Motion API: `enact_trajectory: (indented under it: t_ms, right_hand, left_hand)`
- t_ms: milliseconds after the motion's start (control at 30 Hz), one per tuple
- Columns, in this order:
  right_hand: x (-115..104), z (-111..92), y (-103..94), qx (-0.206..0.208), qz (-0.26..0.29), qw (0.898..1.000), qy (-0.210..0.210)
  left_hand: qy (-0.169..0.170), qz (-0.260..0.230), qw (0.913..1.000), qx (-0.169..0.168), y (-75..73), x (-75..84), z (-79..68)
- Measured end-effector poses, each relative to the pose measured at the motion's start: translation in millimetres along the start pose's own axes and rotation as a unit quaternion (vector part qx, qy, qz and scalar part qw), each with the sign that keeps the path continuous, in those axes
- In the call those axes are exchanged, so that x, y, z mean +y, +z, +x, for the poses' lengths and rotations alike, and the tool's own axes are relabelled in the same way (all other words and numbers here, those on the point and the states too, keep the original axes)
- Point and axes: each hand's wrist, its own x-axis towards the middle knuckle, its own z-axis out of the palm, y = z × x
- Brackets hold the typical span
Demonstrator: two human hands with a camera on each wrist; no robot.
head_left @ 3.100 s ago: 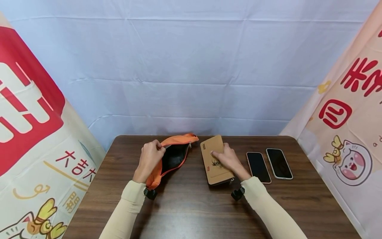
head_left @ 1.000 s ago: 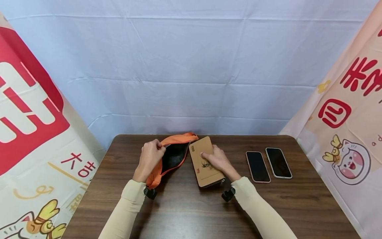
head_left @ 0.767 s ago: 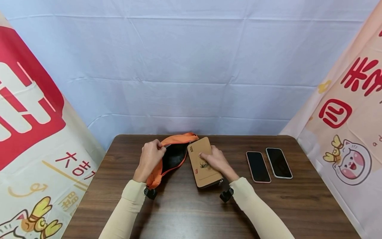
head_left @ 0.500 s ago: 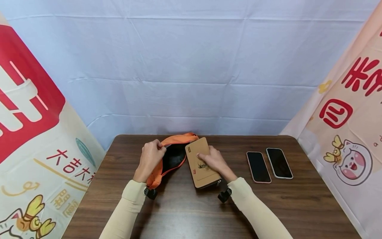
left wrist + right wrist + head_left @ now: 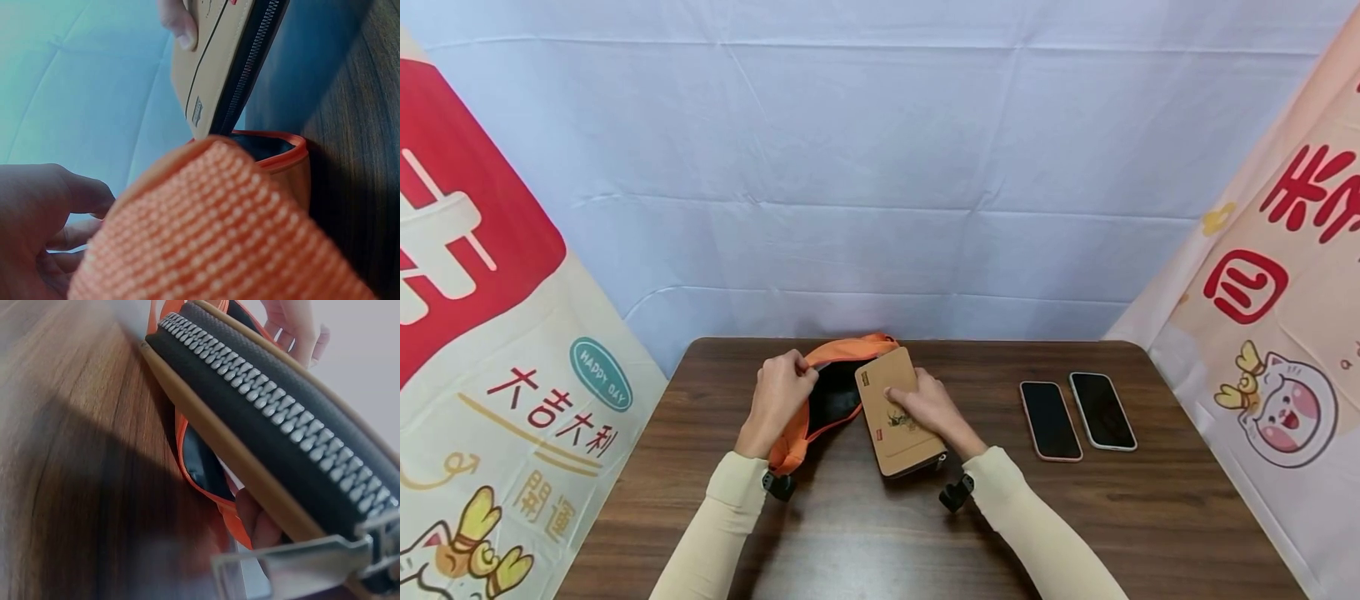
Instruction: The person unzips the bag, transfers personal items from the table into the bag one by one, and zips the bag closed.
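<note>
With the thumb on its printed face, my right hand (image 5: 928, 404) grips a tan zip-around wallet (image 5: 891, 433). The wallet's far left corner overlaps the mouth of an orange bag (image 5: 842, 348), whose dark lining shows. My left hand (image 5: 777, 396) pinches the bag's rim at its left side. In the left wrist view the wallet (image 5: 215, 69) leans down over the bag's opening, and woven orange fabric (image 5: 206, 231) fills the foreground. The right wrist view shows the wallet's metal zipper (image 5: 269, 403) closed along the edge, with its pull tab (image 5: 300, 565) hanging near the camera.
Two phones lie side by side on the right of the brown wooden table (image 5: 865, 542): one with a pinkish case edge (image 5: 1051, 421), one with a pale case edge (image 5: 1102, 411). A white cloth backdrop (image 5: 880, 183) hangs behind, and printed banners flank both sides.
My right hand has carried the wallet leftward from beside the phones until its corner overlaps the bag's mouth. My left hand has kept its pinch on the bag's rim, nearly still.
</note>
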Motion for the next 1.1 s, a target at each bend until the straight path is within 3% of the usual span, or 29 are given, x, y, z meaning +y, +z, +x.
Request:
enact_trajectory:
  t_ms: [1100]
  right_hand:
    - [-10.0,6.3,17.8,-0.016,0.022,1.0,0.009]
  left_hand:
    - [0.0,0.0,1.0,-0.002,-2.8,1.4,0.6]
